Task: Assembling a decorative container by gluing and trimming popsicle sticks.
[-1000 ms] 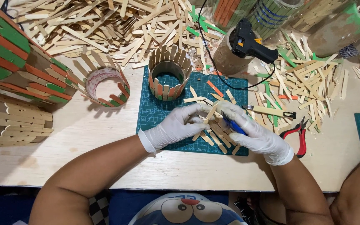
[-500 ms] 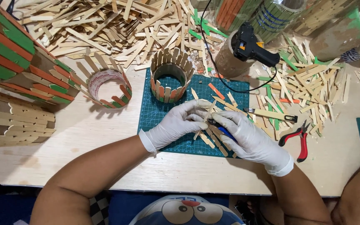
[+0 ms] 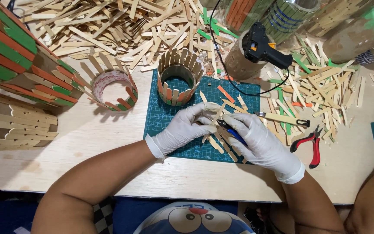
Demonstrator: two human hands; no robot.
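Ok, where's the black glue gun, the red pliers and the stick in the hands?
glue gun [image 3: 262,47], head view, on its black body.
red pliers [image 3: 310,145], head view, on a red handle.
wooden stick [image 3: 215,119], head view, on its middle.

White-gloved hands [image 3: 187,130], green gridded cutting mat [image 3: 174,125], red-handled pliers [image 3: 310,145].

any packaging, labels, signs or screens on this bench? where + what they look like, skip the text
No screens or signs.
Tape roll: left of the green cutting mat, a ring with a white inner face carrying pink print, sticks glued round it.
Clear plastic bottle: top edge right of centre, green sticks and blue bands round it.
Cutting mat: printed white grid.
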